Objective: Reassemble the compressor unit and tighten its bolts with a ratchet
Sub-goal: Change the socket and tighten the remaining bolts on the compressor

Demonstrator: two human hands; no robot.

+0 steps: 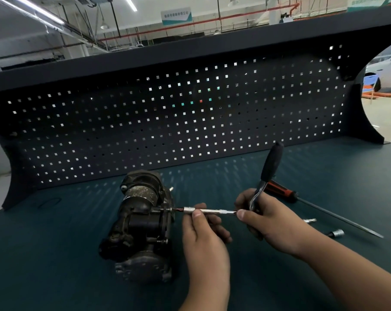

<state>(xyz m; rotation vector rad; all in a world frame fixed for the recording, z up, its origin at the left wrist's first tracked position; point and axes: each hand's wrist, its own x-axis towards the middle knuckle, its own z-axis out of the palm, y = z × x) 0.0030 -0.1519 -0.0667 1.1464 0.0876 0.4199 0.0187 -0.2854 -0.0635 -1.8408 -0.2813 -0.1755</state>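
The dark, grimy compressor unit (pixel 140 223) lies on the green bench mat, left of centre. A ratchet (pixel 269 169) with a black handle stands tilted up and to the right; its silver extension bar (pixel 210 211) runs level to the left and meets a bolt (pixel 167 209) on the compressor's right face. My left hand (pixel 203 239) pinches the extension bar near its socket end with thumb on top. My right hand (pixel 266 221) grips the ratchet head where the bar joins it.
A red-and-black screwdriver (pixel 282 191) with a long shaft lies on the mat right of my hands. A small bit (pixel 309 220) and a loose socket (pixel 337 233) lie beside it. A dark pegboard (pixel 178 122) closes the back of the bench.
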